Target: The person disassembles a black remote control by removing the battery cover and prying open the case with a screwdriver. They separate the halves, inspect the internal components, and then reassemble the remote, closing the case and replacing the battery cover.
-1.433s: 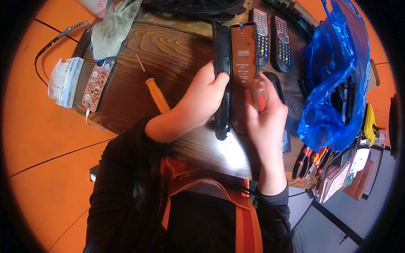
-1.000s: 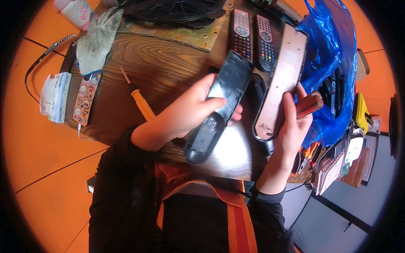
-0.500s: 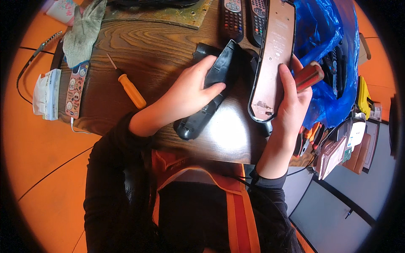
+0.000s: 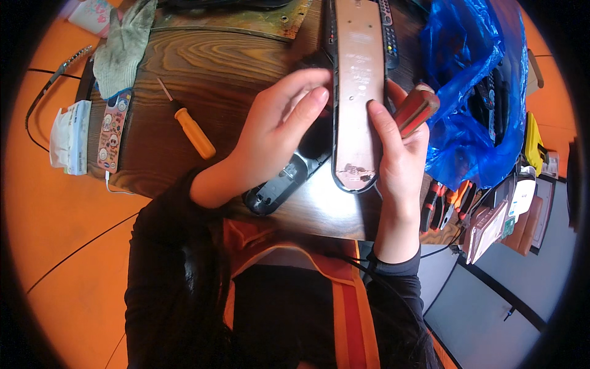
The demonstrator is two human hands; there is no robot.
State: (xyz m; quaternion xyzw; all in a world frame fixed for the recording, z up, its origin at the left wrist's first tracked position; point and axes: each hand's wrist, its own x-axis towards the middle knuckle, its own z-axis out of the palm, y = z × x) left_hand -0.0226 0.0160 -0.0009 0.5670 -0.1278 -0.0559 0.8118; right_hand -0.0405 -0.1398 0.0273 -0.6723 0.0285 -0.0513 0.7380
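Observation:
My right hand (image 4: pixel 402 147) grips an opened remote control (image 4: pixel 359 92), its tan circuit board facing up inside a black shell. A screwdriver's red handle (image 4: pixel 419 111) is tucked between the fingers of the same hand; its shaft is hidden. At the board's left edge hovers my left hand (image 4: pixel 276 120), empty, its thumb and fingers curved and apart; whether a fingertip touches the shell I cannot tell. Beneath that hand lie black plastic remote covers (image 4: pixel 279 184), partly hidden by it.
An orange-handled screwdriver (image 4: pixel 195 132) lies at left, near a patterned phone (image 4: pixel 112 135), a work glove (image 4: pixel 126 55) and a tissue pack (image 4: pixel 70 138). More remotes (image 4: pixel 388 34) are behind the board. A blue plastic bag (image 4: pixel 467 117) and pliers (image 4: pixel 437 203) stand at right.
My left hand has let go of a black cover, leaving it over the table. My right hand has brought the opened remote and red screwdriver leftward, toward my left hand.

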